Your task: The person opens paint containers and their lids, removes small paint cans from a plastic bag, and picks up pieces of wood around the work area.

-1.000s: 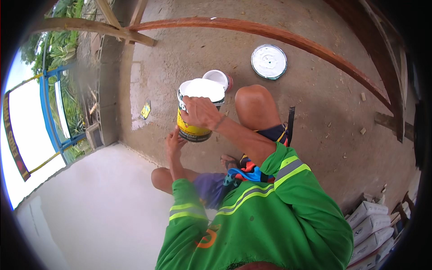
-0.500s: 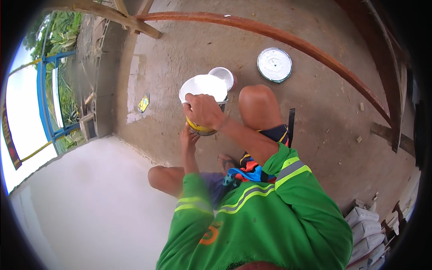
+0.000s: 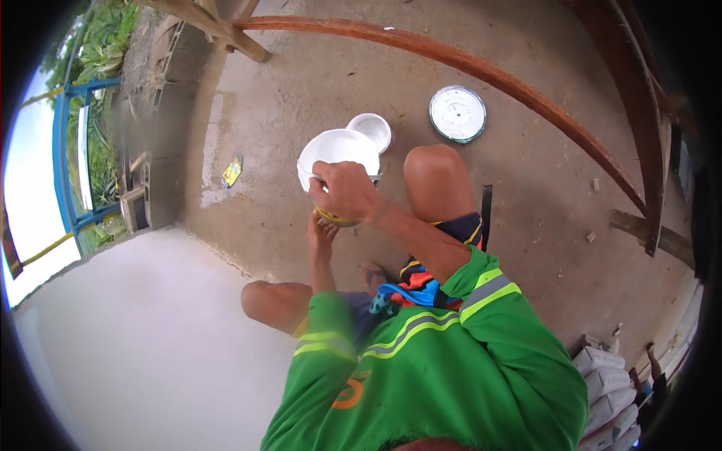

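Note:
A large paint bucket (image 3: 338, 143), white inside with a yellow and dark outer wall, is held tilted away from me. My right hand (image 3: 346, 192) grips its near rim, fingers curled over the edge. Low on the yellow side, my left hand (image 3: 322, 231) supports the bucket near its base; the hand's far fingers are partly hidden. Just beyond the large bucket's far rim is a smaller white bucket (image 3: 382, 135), its mouth facing up and partly covered by the larger one. White coats the inside of the large bucket.
A round lid smeared with white paint (image 3: 458, 114) lies on the concrete floor (image 3: 526, 173) to the right. A yellow packet (image 3: 232, 171) is at the left. A reddish wooden beam (image 3: 451, 56) crosses beyond; stacked bags (image 3: 605, 395) are at the lower right. A white wall (image 3: 150, 338) rises lower left.
The head view has shifted slightly. The large bucket is tipped a little differently, showing more of its inner wall. Both hands keep their hold on it.

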`<state>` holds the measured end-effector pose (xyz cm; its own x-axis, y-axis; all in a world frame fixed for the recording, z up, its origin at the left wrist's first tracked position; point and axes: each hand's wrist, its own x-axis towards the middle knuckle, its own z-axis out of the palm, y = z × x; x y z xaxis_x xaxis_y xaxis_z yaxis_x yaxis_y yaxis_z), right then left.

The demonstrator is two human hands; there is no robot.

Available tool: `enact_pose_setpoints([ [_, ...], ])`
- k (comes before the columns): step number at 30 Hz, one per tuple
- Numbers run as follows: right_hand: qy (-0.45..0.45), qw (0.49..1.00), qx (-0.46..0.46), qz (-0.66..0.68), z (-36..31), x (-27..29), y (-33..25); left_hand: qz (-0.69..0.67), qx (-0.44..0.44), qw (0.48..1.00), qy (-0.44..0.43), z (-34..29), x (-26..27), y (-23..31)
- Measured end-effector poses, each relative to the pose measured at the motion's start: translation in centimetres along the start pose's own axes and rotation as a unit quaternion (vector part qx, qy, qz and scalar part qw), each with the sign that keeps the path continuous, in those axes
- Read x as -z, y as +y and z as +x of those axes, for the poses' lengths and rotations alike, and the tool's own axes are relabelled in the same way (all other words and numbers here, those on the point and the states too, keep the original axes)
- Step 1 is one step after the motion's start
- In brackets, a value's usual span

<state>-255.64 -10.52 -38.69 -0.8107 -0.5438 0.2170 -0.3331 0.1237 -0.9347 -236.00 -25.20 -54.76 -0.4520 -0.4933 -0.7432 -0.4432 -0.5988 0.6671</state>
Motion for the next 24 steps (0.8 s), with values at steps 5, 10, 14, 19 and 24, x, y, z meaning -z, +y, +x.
enact_pose_setpoints([
  [5, 0.011, 0.999, -0.012, -0.036, 1.0, 0.8, 0.3, -0.021, -0.014, 0.999, -0.04, -0.3, -1.3, 0.0],
  [10, 0.018, 1.0, -0.007, -0.009, 0.5, 0.3, 0.6, -0.031, 0.022, 0.999, -0.007, 0.1, -0.8, -0.2],
  [14, -0.001, 1.0, 0.001, -0.017, 0.4, 0.7, 0.2, -0.049, -0.005, 0.997, -0.057, 0.3, -1.1, -0.3],
  [19, -0.026, 0.999, -0.017, -0.039, 0.2, 0.7, 0.8, -0.039, 0.036, 0.999, 0.001, 0.5, -1.8, -1.2],
  [24, -0.026, 0.999, -0.007, -0.037, 0.1, 0.4, 0.8, -0.05, 0.044, 0.996, -0.058, 1.3, -1.6, -2.2],
])
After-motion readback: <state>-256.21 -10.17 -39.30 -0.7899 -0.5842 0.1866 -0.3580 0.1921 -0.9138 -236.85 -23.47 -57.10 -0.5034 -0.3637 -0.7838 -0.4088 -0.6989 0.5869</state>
